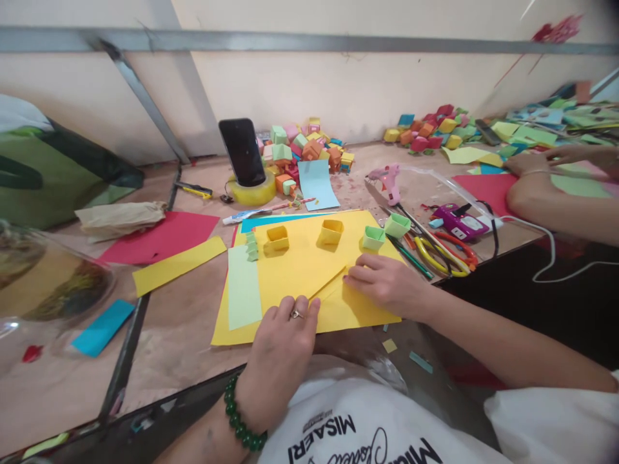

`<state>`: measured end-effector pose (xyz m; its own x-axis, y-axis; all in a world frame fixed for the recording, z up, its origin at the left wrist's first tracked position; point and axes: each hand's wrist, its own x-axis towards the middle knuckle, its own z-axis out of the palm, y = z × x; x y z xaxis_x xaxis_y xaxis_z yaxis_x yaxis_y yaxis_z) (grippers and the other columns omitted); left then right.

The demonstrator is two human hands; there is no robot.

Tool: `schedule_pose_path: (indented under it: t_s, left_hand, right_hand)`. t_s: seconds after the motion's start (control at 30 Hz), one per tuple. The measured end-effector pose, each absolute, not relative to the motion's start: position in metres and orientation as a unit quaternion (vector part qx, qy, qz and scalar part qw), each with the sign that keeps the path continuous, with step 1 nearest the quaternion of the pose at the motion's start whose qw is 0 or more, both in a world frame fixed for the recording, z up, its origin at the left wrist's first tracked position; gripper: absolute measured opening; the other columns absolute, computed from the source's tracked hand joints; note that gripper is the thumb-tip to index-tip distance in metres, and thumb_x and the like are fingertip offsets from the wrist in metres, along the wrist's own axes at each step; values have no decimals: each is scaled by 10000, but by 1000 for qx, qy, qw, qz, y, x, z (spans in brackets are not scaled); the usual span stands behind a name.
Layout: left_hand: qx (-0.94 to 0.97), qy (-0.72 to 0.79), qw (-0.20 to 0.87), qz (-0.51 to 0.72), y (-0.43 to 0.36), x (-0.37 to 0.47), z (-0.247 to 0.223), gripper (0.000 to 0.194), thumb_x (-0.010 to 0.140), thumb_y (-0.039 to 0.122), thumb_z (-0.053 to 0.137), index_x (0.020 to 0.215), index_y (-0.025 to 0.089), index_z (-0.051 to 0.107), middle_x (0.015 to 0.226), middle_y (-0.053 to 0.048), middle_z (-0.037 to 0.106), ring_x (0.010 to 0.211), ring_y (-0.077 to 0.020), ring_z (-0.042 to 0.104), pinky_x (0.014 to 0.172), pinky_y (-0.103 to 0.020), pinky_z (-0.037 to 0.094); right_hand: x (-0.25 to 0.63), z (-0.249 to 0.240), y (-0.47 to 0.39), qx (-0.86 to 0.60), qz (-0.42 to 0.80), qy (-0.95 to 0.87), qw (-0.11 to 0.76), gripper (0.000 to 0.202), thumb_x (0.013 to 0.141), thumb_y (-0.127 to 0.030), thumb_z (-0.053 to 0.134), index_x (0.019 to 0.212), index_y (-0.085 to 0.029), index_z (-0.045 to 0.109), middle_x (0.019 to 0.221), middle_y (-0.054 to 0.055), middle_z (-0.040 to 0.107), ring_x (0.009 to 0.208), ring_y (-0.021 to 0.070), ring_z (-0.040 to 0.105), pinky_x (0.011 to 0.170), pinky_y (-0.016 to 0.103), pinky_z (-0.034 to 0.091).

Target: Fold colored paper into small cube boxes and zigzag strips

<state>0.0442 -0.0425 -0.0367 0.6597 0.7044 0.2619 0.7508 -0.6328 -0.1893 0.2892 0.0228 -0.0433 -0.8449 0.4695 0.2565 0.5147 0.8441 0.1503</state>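
A large yellow sheet [300,258] lies at the table's front edge. On it, a narrow folded yellow strip [329,281] runs slantwise between my two hands. My left hand [286,335], with a ring, presses its closed fingers on the strip's lower left end. At the upper right end, my right hand [380,280] has its fingertips pressed together on the strip. Beyond them stand two open yellow paper boxes, one left [276,239] and one in the middle [331,232], and two green ones [374,238]. A pale green strip [244,287] lies at the sheet's left.
A phone [242,151] leans in a tape roll [252,191]. Behind are piled paper cubes [309,151]. A pink glue gun [388,183], scissors [442,253] and a purple device [459,221] sit at right. Another person's arm [561,200] reaches in from the right.
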Motion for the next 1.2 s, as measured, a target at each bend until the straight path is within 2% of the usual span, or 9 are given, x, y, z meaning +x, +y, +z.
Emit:
schedule_pose_path:
  t_s: [0.17, 0.27, 0.33, 0.43, 0.53, 0.63, 0.8, 1.07, 1.2]
  left_hand:
    - [-909, -382, 111, -127, -49, 36, -40, 342, 784, 7, 458, 1085, 69, 609, 878, -107, 642, 778, -225, 533, 663, -345, 486]
    - [-902, -408, 63, -126, -46, 40, -38, 196, 852, 110, 472, 967, 104, 631, 763, -79, 612, 707, -215, 519, 652, -351, 475]
    - [-890, -438, 42, -122, -41, 45, -36, 183, 880, 178, 490, 996, 118, 618, 748, -68, 605, 698, -214, 524, 645, -346, 470]
    - [-879, -465, 20, -102, -30, 51, -32, 206, 875, 188, 535, 1062, 125, 596, 773, -71, 614, 763, -227, 553, 668, -340, 470]
    - [-886, -457, 16, -78, -21, 55, -29, 110, 879, 167, 524, 882, 140, 630, 752, -77, 603, 776, -228, 556, 677, -339, 473]
    - [-891, -448, 33, -65, -19, 58, -24, 148, 865, 110, 501, 813, 137, 636, 777, -95, 604, 797, -230, 553, 681, -342, 481]
    - [-881, -473, -6, -18, -22, 64, -13, 193, 825, 35, 477, 839, 115, 652, 841, -117, 619, 827, -234, 584, 700, -347, 489]
    - [-822, -557, -118, -15, -6, 50, -9, 236, 921, 179, 390, 923, 174, 626, 910, -77, 668, 886, -219, 629, 762, -321, 461]
    - [-817, -567, -104, -7, -1, 47, -15, 164, 918, 198, 414, 925, 186, 578, 909, -60, 647, 879, -213, 624, 726, -308, 451]
  right_hand:
    - [300, -42, 24, -303, -95, -940, 125, 305, 926, -90, 348, 965, -129, 648, 854, 88, 629, 747, 162, 514, 665, 277, 442]
    - [290, -31, 20, -339, -82, -932, 102, 242, 868, -90, 419, 865, -147, 654, 814, 81, 619, 748, 162, 522, 651, 266, 417]
    - [278, -21, 17, -345, -101, -929, 91, 180, 836, -103, 468, 819, -147, 641, 800, 83, 612, 750, 173, 518, 653, 276, 405]
    - [259, -10, 13, -301, -139, -940, 79, 182, 837, -90, 488, 923, -143, 639, 862, 93, 627, 777, 191, 520, 665, 297, 401]
    - [248, -6, 12, -261, -155, -950, 65, 188, 875, -107, 492, 997, -140, 632, 974, 106, 639, 878, 212, 534, 725, 325, 416]
    - [246, -8, 14, -260, -146, -952, 64, 218, 893, -124, 498, 1076, -135, 617, 1162, 128, 607, 1035, 235, 517, 847, 371, 418]
    - [250, -20, 22, -294, -52, -954, -7, 167, 899, -134, 509, 940, -116, 670, 891, 110, 670, 852, 215, 571, 740, 341, 449]
    - [264, -27, 38, -432, 255, -855, 132, 191, 871, -222, 536, 925, -162, 709, 882, 60, 682, 779, 156, 617, 694, 246, 452]
    - [262, -27, 45, -539, 227, -801, 124, 240, 776, -311, 650, 975, -179, 672, 863, 40, 662, 738, 157, 597, 638, 235, 414]
